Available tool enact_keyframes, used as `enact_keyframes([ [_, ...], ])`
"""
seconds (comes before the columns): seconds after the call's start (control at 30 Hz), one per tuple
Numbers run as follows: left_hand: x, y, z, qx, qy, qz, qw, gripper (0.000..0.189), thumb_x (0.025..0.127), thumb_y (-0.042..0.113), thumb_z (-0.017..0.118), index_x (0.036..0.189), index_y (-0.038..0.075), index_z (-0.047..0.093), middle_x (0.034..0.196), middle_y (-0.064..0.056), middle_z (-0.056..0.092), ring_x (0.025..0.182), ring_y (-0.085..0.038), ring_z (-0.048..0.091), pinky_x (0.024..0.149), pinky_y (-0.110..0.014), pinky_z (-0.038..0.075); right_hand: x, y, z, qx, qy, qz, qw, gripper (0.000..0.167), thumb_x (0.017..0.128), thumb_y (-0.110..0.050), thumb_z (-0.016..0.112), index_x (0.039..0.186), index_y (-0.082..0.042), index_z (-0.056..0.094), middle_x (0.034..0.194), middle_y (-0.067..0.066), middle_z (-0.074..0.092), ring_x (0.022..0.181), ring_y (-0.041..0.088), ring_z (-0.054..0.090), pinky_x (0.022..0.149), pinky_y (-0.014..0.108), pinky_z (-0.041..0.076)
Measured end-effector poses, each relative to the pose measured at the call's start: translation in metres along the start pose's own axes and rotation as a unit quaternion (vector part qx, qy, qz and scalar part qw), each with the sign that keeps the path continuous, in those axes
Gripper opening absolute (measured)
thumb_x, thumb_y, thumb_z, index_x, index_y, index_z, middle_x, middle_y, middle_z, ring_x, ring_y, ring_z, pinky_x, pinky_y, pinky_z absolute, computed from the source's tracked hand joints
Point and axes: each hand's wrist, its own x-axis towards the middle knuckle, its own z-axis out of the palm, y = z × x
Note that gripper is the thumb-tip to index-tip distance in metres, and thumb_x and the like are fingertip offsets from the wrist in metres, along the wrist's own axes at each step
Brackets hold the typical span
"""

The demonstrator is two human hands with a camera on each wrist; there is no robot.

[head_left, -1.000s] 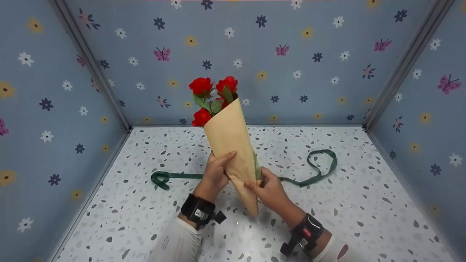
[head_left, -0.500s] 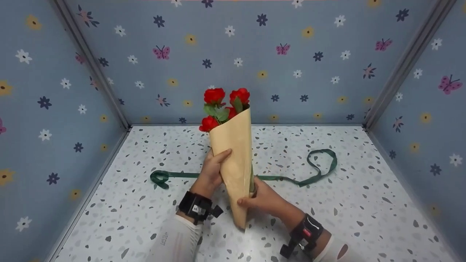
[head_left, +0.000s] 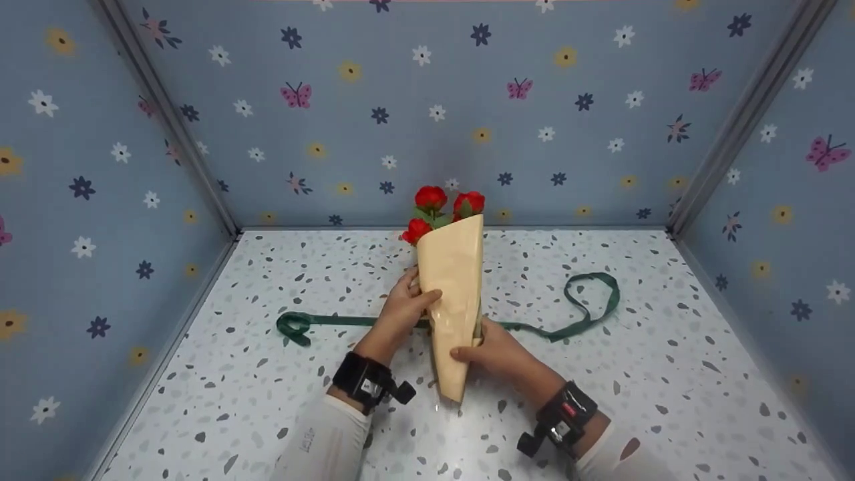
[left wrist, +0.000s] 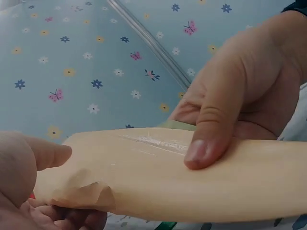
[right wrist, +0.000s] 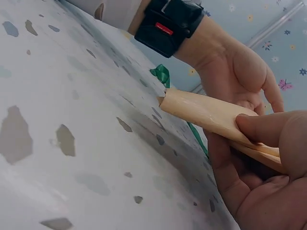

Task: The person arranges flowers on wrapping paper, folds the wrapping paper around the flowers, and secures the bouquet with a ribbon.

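A bouquet of red roses with green leaves pokes out of a cone of tan wrapping paper in the head view. My left hand grips the cone's left side, thumb across the front and fingers behind. Lower down, my right hand holds the narrow part from the right, its thumb pressing on the paper in the left wrist view. The cone's narrow end sticks out past the right hand in the right wrist view. A green ribbon runs crosswise behind the bouquet, its middle hidden.
The ribbon's looped right end lies on the speckled white tabletop. Blue walls with a flower and butterfly print enclose the back and both sides, with grey metal strips at the corners.
The bouquet has moved right and down in the head view and swung from a leftward lean to nearly straight. Both hands have kept hold of it. The ribbon has stayed in place.
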Motion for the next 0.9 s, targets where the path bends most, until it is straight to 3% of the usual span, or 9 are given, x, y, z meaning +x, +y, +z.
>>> enact_keyframes([
  [0.17,0.000,-0.007,0.002,0.088,0.011,-0.020,0.9959,0.095,0.103,0.019,0.079,0.181,0.015,0.026,0.164,-0.021,0.063,0.137,-0.030,0.072,0.119,-0.046,0.058,0.008,0.006,-0.008,0.051,-0.014,0.020,0.9984,0.069,0.094,-0.017,0.089,0.155,-0.003,0.060,0.136,0.011,0.079,0.117,0.024,0.079,0.117,0.044,0.058],
  [0.3,0.000,-0.011,0.003,0.142,0.031,-0.040,0.9886,0.091,0.101,0.023,0.082,0.178,0.019,0.033,0.164,-0.018,0.062,0.139,-0.030,0.071,0.121,-0.049,0.056,0.012,0.010,-0.008,0.054,-0.008,0.022,0.9983,0.075,0.093,-0.016,0.089,0.158,0.000,0.055,0.137,0.014,0.078,0.114,0.024,0.080,0.110,0.040,0.062],
  [0.4,0.000,-0.012,0.003,0.157,0.035,-0.047,0.9859,0.085,0.101,0.022,0.082,0.174,0.020,0.040,0.163,-0.017,0.063,0.140,-0.030,0.070,0.119,-0.049,0.058,0.012,0.009,-0.007,0.001,0.023,0.015,0.9996,0.082,0.090,-0.018,0.092,0.159,-0.001,0.052,0.132,0.015,0.078,0.102,0.024,0.081,0.092,0.039,0.067],
  [0.47,0.000,-0.013,0.003,0.161,0.038,-0.055,0.9847,0.081,0.101,0.022,0.081,0.172,0.020,0.042,0.162,-0.017,0.063,0.141,-0.030,0.070,0.118,-0.048,0.058,0.011,0.007,-0.005,-0.056,0.048,0.004,0.9973,0.086,0.088,-0.021,0.094,0.160,-0.002,0.051,0.130,0.014,0.077,0.098,0.024,0.079,0.087,0.040,0.067],
  [0.57,-0.001,-0.013,0.003,0.161,0.038,-0.063,0.9841,0.079,0.102,0.023,0.081,0.172,0.020,0.043,0.163,-0.018,0.062,0.142,-0.031,0.069,0.119,-0.048,0.058,0.010,0.004,-0.003,-0.139,0.072,-0.016,0.9875,0.092,0.088,-0.027,0.095,0.166,-0.008,0.049,0.136,0.011,0.076,0.106,0.021,0.076,0.096,0.042,0.064],
  [0.67,-0.002,-0.013,0.002,0.161,0.042,-0.072,0.9834,0.077,0.103,0.026,0.080,0.171,0.021,0.044,0.164,-0.017,0.061,0.142,-0.031,0.069,0.120,-0.049,0.057,0.010,0.002,-0.001,-0.187,0.080,-0.031,0.9786,0.097,0.090,-0.030,0.095,0.172,-0.014,0.045,0.147,0.009,0.074,0.118,0.022,0.073,0.109,0.047,0.060],
  [0.77,-0.002,-0.012,0.001,0.162,0.044,-0.077,0.9828,0.074,0.104,0.028,0.078,0.170,0.022,0.045,0.161,-0.015,0.063,0.137,-0.029,0.071,0.117,-0.049,0.058,0.009,0.002,-0.004,-0.203,0.088,-0.027,0.9748,0.098,0.091,-0.032,0.095,0.174,-0.016,0.044,0.152,0.012,0.072,0.126,0.026,0.073,0.114,0.053,0.058],
  [0.9,-0.003,-0.011,-0.002,0.178,0.045,-0.076,0.9802,0.066,0.104,0.029,0.076,0.165,0.020,0.052,0.150,-0.013,0.068,0.125,-0.027,0.073,0.105,-0.044,0.061,0.006,0.000,-0.012,-0.223,0.098,0.008,0.9698,0.092,0.095,-0.039,0.092,0.170,-0.014,0.046,0.157,0.016,0.069,0.133,0.030,0.070,0.116,0.056,0.056],
])
